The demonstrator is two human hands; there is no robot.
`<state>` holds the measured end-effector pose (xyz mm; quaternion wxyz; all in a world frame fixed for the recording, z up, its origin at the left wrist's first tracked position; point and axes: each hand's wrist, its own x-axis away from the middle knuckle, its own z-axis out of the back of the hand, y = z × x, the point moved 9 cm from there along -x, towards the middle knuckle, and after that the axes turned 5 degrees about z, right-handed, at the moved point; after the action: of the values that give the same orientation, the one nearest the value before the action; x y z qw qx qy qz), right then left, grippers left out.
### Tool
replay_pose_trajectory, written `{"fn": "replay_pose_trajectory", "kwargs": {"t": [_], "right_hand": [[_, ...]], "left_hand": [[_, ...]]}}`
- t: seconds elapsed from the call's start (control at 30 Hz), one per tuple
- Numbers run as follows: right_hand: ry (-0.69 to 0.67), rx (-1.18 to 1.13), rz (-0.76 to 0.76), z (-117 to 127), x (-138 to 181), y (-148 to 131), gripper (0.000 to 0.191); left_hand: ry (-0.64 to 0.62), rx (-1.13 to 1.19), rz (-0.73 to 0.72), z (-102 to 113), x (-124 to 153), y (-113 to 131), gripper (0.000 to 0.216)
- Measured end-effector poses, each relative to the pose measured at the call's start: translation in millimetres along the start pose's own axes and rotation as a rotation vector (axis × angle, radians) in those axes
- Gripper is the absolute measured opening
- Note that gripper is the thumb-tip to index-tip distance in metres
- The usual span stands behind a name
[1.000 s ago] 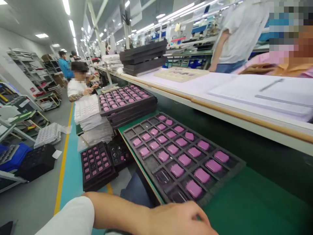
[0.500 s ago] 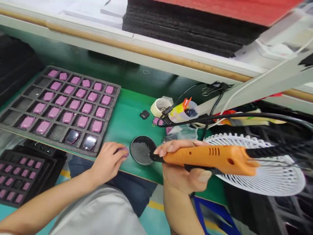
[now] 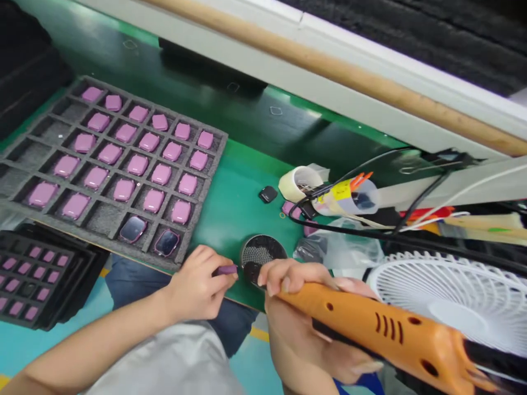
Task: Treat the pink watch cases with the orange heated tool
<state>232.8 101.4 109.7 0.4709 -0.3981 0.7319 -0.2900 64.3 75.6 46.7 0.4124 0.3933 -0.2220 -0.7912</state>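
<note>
My left hand (image 3: 201, 282) is closed at the table's front edge. Between its thumb and fingers I grip a purple watch case (image 3: 225, 270), seen edge-on. My right hand (image 3: 304, 312) is wrapped round an orange corded electric hand tool (image 3: 349, 318), whose black nose points left. The tool's working tip cannot be made out. Beneath and beyond the nose lies a round black dish (image 3: 263, 249) with a perforated face, partly covered by the tool. Left of my hands, a grey foam tray (image 3: 101, 216) holds purple watch cases in rows. Two cases (image 3: 167, 242) at its near corner show dark screens.
A black square piece (image 3: 268, 194), a tape roll (image 3: 300, 184) and a translucent cup (image 3: 362, 195) with orange-tipped items stand behind the dish. Black cables (image 3: 349, 233) cross at right above a white fan grille (image 3: 448, 291). Stacked trays (image 3: 28, 285) sit lower left. A shelf edge (image 3: 329, 71) overhangs the table.
My view has shifted, so the table items appear further right. The tool's nose now overlaps the dish more, and its rear end points lower. The watch case in my left hand shows more.
</note>
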Motion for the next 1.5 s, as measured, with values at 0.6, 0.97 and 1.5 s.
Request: {"fn": "replay_pose_trajectory", "kwargs": {"t": [0.6, 0.97, 1.5], "right_hand": [[0.014, 0.133, -0.099, 8, 14, -1, 0.072], [0.003, 0.131, -0.062, 5, 12, -2, 0.075], [-0.01, 0.215, -0.121, -7, 17, -5, 0.049]], "left_hand": [[-0.022, 0.023, 0.005, -4, 3, 0, 0.023], [-0.018, 0.016, 0.003, -4, 2, 1, 0.022], [0.001, 0.01, 0.013, -4, 2, 2, 0.016]]}}
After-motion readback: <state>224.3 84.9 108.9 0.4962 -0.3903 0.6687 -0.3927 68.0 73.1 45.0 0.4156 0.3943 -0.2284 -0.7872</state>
